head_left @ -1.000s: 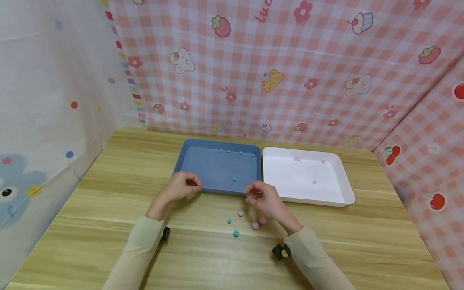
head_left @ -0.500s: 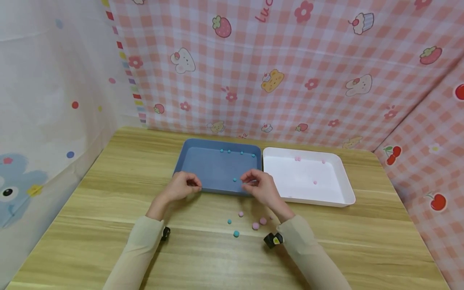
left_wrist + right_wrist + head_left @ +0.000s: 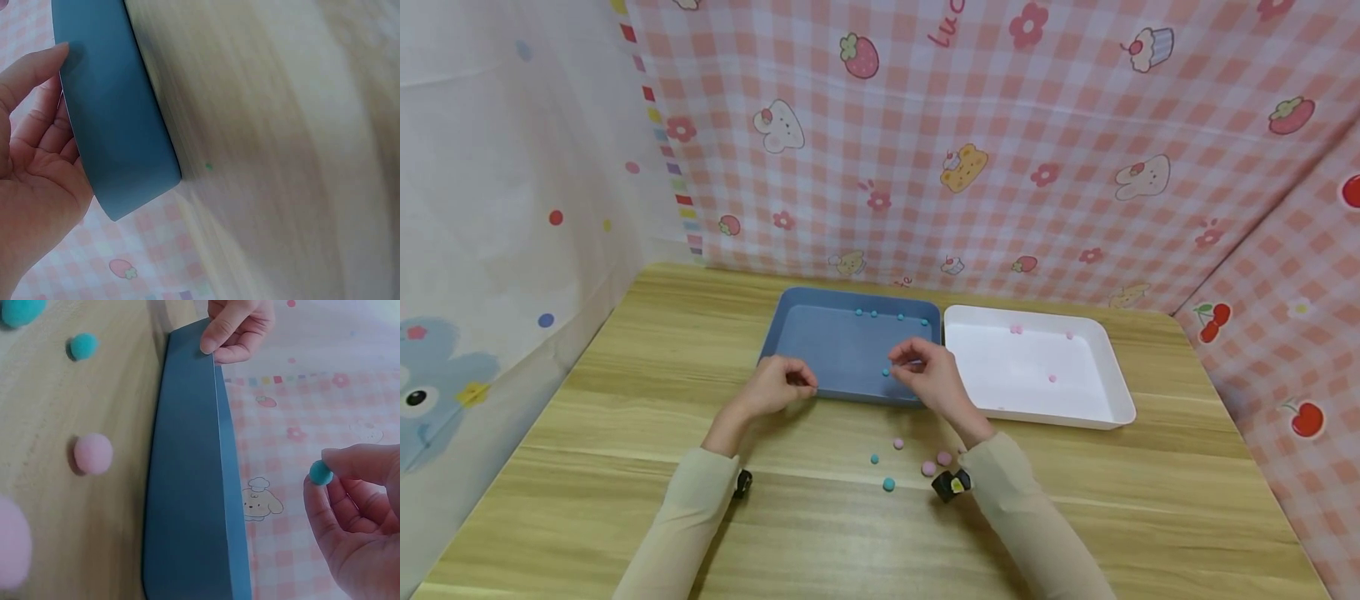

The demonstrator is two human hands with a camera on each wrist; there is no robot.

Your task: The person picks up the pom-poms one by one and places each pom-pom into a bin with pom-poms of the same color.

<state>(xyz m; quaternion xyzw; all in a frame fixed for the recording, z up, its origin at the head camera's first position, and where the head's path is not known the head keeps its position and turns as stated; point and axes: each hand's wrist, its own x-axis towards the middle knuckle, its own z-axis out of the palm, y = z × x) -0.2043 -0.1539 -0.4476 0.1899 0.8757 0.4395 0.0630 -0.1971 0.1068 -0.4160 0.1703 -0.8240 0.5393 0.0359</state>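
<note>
From the head view: right hand [image 3: 928, 377] poised over the near right part of the blue tray [image 3: 820, 350], left hand [image 3: 775, 387] steadying the near rim, loose pompoms [image 3: 889, 483] waiting on the table [image 3: 625, 375]. From the left wrist: fingers [image 3: 34, 75] curled against the tray's outer wall, best kept firm. From the right wrist: blue pompom [image 3: 320, 472] pinched between thumb and fingertip, best released low inside the rim to avoid bouncing out.
</note>
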